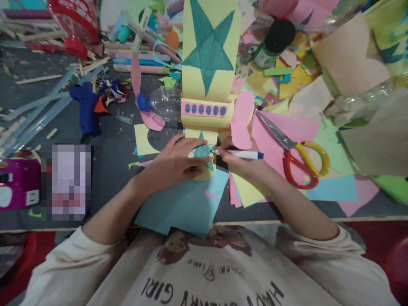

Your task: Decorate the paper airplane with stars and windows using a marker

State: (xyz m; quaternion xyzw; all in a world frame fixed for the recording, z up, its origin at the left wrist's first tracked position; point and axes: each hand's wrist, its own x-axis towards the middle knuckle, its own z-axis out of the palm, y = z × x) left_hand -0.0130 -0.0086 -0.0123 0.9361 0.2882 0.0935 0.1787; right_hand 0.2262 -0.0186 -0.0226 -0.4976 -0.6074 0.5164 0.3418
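Observation:
A yellow paper piece with a large green star (208, 42) is wrapped around a clear plastic bottle (164, 104) lying on its side, blue cap to the left. Across its middle runs a pink strip (205, 109) with a row of blue ovals. Pink paper shapes stick out at both ends, like wings. My left hand (177, 159) lies with fingers spread on the lower yellow flap, beside a smaller green star (203, 151). In my right hand (234, 155) is a white marker (245, 154) with a blue end, its tip touching that star.
Scissors (291, 146) with red and yellow handles rest on coloured paper at right. Left are a blue glue gun (86, 106), clear glue sticks (41, 112) and a phone (68, 182). A dark-capped green bottle (274, 42) stands among paper scraps.

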